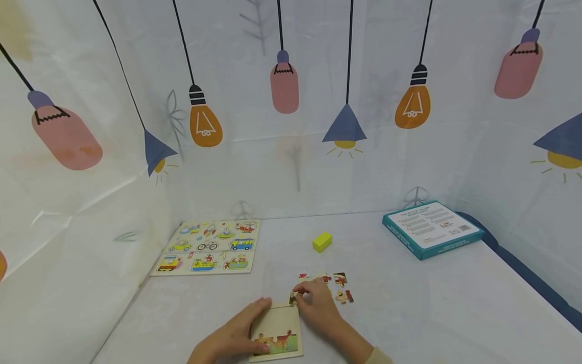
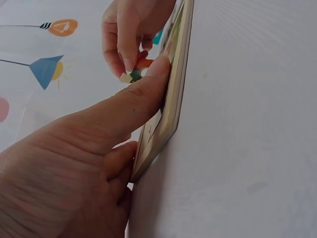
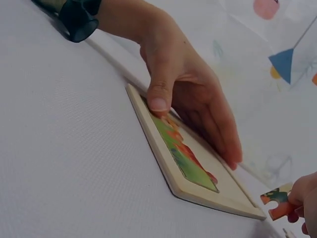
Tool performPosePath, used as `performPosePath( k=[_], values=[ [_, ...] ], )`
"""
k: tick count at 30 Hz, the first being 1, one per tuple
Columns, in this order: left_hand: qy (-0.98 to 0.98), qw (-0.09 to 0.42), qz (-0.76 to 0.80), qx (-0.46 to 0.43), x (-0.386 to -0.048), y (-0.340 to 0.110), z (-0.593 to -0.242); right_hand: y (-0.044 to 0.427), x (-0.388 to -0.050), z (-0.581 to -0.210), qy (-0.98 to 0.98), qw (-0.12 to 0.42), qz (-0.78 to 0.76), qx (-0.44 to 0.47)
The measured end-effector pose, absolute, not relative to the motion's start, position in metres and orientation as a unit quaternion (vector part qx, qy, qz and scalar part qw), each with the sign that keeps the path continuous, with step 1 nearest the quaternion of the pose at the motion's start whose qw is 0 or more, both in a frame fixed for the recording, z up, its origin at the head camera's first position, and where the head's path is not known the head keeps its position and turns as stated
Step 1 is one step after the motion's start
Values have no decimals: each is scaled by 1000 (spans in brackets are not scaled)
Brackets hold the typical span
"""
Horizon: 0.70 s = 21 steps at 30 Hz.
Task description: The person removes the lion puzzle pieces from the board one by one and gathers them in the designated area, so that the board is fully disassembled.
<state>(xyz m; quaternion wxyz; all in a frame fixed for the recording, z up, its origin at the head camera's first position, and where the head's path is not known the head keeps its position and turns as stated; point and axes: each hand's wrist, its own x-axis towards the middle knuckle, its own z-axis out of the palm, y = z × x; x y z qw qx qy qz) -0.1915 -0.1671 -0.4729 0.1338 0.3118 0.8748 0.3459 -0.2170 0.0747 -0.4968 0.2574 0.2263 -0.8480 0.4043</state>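
Observation:
A wooden puzzle board (image 1: 275, 322) lies on the table, its near row filled with joined pieces (image 1: 285, 343) showing green grass and orange animals. My left hand (image 1: 238, 328) grips the board's left side, thumb over its near left corner and fingers along the outer edge. Between thumb and fingers, my right hand (image 1: 320, 307) pinches a jigsaw piece (image 3: 277, 202) coloured orange, dark green and cream. It holds this piece just off the board's far right corner. Several loose pieces (image 1: 344, 296) lie beyond the right hand, which partly covers them.
A yellow block (image 1: 322, 242) stands farther back. At the back left lies a larger board of vehicle pictures (image 1: 207, 246). A teal and white box (image 1: 433, 229) sits at the back right. A sheet with printed lamps (image 1: 291, 167) hangs around the table (image 1: 400, 308).

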Motion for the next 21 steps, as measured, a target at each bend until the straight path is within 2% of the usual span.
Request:
performPosePath(
  k=[3,17,21],
  values=[
    [874,130,344,317,-192,-168,-473,78,-220,-498,-848,272,402,211],
    [869,139,349,321,-192,-169,-471,86,-222,-499,-885,256,350,169],
    [867,137,351,326,-193,-169,-471,87,-220,-498,-895,265,321,159]
  ],
)
